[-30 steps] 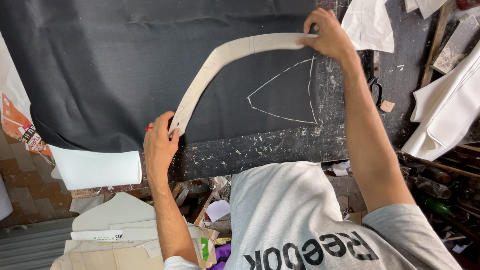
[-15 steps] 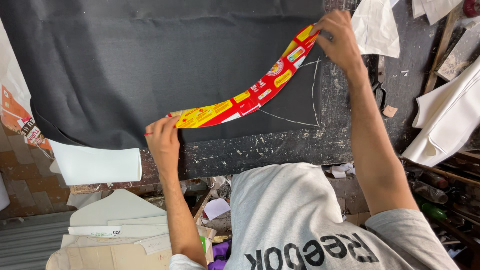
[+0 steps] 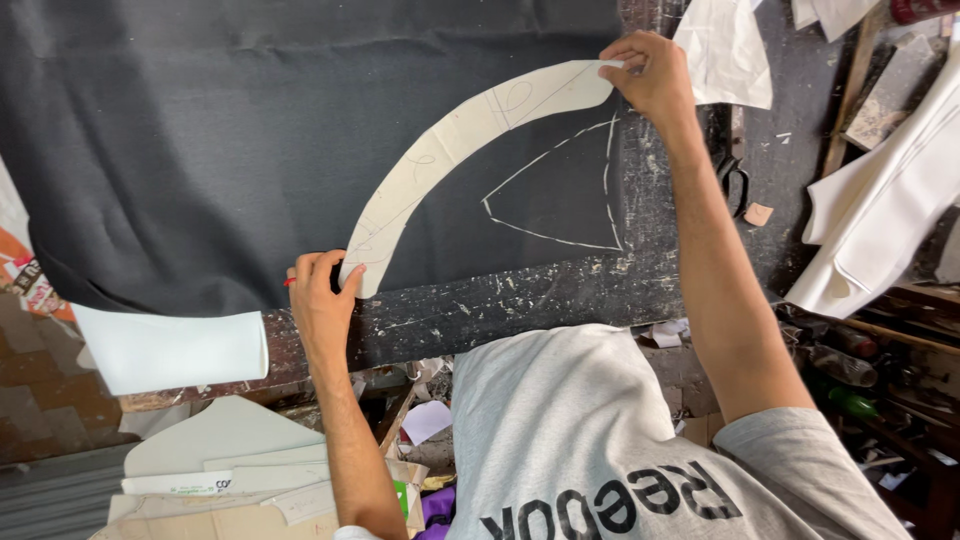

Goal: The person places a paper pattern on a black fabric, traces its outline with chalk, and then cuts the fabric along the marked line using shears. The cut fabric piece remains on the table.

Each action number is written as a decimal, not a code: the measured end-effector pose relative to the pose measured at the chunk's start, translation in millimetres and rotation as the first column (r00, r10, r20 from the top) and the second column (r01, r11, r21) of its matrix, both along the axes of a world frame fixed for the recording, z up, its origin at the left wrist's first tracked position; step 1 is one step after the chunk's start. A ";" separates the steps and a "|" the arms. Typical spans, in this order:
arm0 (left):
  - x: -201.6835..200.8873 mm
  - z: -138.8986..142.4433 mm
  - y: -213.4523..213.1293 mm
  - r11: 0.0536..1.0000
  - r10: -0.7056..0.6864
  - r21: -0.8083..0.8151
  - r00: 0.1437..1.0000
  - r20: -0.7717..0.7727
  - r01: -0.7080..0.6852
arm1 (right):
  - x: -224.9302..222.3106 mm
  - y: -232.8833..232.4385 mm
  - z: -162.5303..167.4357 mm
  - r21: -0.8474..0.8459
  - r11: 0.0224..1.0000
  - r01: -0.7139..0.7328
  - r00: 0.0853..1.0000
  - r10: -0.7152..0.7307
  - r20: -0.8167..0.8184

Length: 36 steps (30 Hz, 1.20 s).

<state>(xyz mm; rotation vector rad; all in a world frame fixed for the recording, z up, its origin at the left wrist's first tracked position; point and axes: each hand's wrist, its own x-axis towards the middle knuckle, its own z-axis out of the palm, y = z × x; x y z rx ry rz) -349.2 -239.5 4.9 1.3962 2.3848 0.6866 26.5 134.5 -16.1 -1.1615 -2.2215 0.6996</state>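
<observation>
A long curved cardboard pattern [image 3: 450, 150], plain beige side up, arcs across black fabric [image 3: 200, 150] spread on a worn dark table [image 3: 520, 305]. My left hand [image 3: 320, 305] pinches the pattern's lower end at the fabric's near edge, and a small red marker tip [image 3: 289, 282] pokes out from its fingers. My right hand [image 3: 652, 78] grips the pattern's upper end at the fabric's right edge. A chalk-drawn triangular outline [image 3: 560, 195] sits on the fabric just under the arc.
Black scissors [image 3: 735, 180] lie on the table right of the fabric. White fabric pieces hang at the top [image 3: 725, 55] and the right [image 3: 880, 220]. A white sheet [image 3: 170, 348] droops off the left edge, with stacked cardboard patterns [image 3: 220, 470] below it.
The pattern has been turned over: half a second ago its red and yellow printed side faced up, now the plain side does. Both hands kept hold of its ends.
</observation>
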 end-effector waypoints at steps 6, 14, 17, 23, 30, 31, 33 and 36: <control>-4.5 -13.6 -3.3 0.997 -0.070 -0.025 0.997 0.025 0.071 | -2.0 1.7 8.3 -0.208 0.952 0.226 0.973 -0.212 0.087; -9.8 -29.5 -12.1 0.996 -0.094 -0.006 0.995 0.020 0.094 | 5.1 3.5 8.5 -0.117 0.978 0.173 0.985 -0.168 0.049; -13.4 -35.5 -12.8 0.996 -0.085 -0.031 0.995 0.043 0.087 | 7.4 4.7 5.9 -0.091 0.982 0.168 0.986 -0.169 0.000; -14.5 -33.4 -9.8 0.997 -0.069 -0.026 0.994 0.080 0.071 | 5.2 -2.5 3.9 -0.152 0.948 0.280 0.959 -0.285 -0.007; -25.5 -6.4 -6.4 0.979 -0.120 -0.140 0.976 0.181 0.146 | 2.6 -9.3 3.9 -0.182 0.949 0.259 0.960 -0.274 -0.063; -25.9 -2.7 -5.2 0.974 -0.121 -0.166 0.973 0.196 0.155 | 1.0 -11.8 4.0 -0.203 0.938 0.282 0.953 -0.299 -0.056; -22.1 1.9 0.5 0.965 -0.134 -0.198 0.974 0.184 0.170 | -3.0 -19.6 4.6 -0.236 0.913 0.333 0.936 -0.350 -0.038; -15.5 7.6 6.7 0.949 -0.173 -0.251 0.981 0.086 0.189 | -9.8 -38.3 7.5 0.025 0.969 0.247 0.967 -0.244 -0.075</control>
